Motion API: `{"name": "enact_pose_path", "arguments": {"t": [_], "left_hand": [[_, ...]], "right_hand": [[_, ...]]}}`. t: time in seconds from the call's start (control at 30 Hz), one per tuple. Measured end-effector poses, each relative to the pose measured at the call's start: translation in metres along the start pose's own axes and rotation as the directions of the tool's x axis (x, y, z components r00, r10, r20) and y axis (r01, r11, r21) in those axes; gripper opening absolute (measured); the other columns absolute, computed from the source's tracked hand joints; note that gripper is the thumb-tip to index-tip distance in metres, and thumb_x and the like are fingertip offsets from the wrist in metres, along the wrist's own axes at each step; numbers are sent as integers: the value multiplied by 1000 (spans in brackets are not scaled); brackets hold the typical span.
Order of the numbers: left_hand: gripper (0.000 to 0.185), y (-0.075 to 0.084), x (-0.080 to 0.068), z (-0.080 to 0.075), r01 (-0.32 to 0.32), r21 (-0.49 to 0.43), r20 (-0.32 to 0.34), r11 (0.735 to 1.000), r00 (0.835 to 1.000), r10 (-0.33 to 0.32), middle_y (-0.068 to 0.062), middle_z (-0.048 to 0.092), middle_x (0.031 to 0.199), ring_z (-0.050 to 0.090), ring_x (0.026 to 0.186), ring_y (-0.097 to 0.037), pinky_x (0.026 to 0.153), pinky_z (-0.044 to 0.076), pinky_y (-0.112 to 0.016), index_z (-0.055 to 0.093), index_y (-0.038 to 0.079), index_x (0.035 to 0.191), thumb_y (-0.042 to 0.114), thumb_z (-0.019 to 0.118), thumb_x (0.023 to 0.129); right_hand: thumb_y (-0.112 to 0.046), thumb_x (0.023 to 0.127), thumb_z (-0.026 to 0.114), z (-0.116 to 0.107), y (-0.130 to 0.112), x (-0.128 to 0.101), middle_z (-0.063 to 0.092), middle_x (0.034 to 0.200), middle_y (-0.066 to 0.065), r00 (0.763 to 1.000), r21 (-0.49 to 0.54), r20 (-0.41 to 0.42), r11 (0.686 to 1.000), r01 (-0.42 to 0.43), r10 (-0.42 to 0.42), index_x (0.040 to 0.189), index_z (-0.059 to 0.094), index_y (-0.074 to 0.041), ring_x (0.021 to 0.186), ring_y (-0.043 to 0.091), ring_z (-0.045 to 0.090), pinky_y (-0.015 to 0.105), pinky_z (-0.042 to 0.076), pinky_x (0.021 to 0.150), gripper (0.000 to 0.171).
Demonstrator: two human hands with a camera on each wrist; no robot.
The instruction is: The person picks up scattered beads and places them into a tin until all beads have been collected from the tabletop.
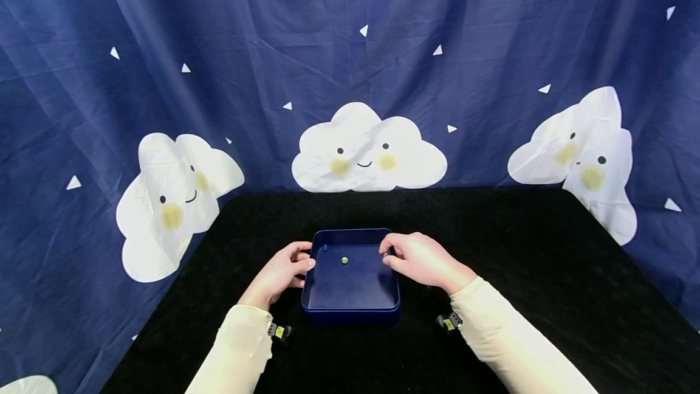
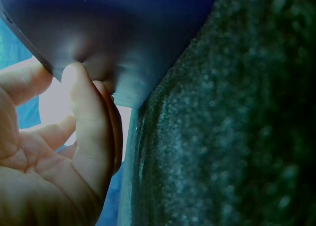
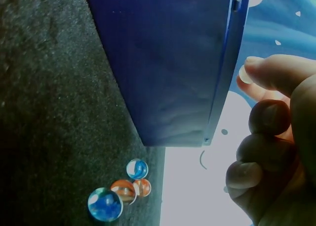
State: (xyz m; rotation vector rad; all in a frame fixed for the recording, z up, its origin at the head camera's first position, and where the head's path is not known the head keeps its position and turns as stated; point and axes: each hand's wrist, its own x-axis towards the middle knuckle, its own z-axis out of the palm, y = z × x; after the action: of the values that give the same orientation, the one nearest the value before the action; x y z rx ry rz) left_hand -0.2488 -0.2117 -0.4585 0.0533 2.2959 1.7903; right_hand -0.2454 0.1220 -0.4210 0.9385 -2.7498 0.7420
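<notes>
The left hand is gripping the stiff, light tray by its left rim while the right hand, over its right rim, is pinching small, slippery, roll-prone marbles.

Staged recording booth: cloud-print navy backdrop behind black felt table.

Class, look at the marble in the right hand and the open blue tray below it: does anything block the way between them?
Nothing visible does. The right hand pinches a dark marble over the right rim of the blue tray, which is open-topped. Inside lie only a green marble and a blue one, both clear of the hand.
</notes>
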Motion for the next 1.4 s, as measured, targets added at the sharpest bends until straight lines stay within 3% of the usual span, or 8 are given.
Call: {"name": "enact_pose_path", "arguments": {"t": [0.67, 0.87, 0.97, 1.17, 1.4], "left_hand": [[49, -1, 0, -1, 5, 17, -12, 1000, 1000, -5, -13, 62, 111, 64, 87, -24, 64, 54, -33, 51, 5, 143, 11, 67, 97], [49, -1, 1, 0, 1, 10, -6, 1000, 1000, -1, -13, 63, 110, 65, 86, -24, 64, 54, -33, 51, 4, 142, 10, 67, 97], [49, -1, 1, 0, -1, 14, -5, 1000, 1000, 1, -13, 63, 110, 65, 86, -24, 64, 55, -33, 51, 4, 142, 10, 67, 97], [49, -1, 2, 0, -2, 22, -9, 1000, 1000, 2, -13, 63, 111, 64, 87, -24, 64, 55, -33, 52, 5, 142, 10, 68, 96], [48, -3, 1, 0, -13, 29, -15, 999, 1000, 13, -13, 62, 111, 64, 86, -25, 62, 55, -35, 51, 2, 142, 10, 66, 97]], "right_hand": [[-25, 91, 74, -7, 5, -4, 48, 63, -16, 1000, 18, 5, 999, -28, 28, 104, 70, -24, 54, 1, 46, 27, 44, 60, 14], [-24, 93, 70, -14, 13, -9, 52, 61, -14, 996, 76, 26, 993, -89, 87, 110, 68, -20, 44, 2, 56, 29, 50, 66, 18], [-24, 93, 70, -17, 19, -11, 53, 62, -14, 994, 70, 17, 992, -109, 108, 111, 68, -20, 47, 3, 59, 31, 50, 69, 19], [-23, 90, 73, -25, 33, -13, 51, 64, -15, 995, 5, -29, 995, -96, 96, 107, 69, -21, 53, 2, 49, 29, 46, 61, 18], [-21, 89, 73, -30, 48, -21, 51, 65, -14, 993, -14, -15, 993, -115, 115, 104, 69, -20, 54, 4, 47, 30, 44, 60, 16]]}}
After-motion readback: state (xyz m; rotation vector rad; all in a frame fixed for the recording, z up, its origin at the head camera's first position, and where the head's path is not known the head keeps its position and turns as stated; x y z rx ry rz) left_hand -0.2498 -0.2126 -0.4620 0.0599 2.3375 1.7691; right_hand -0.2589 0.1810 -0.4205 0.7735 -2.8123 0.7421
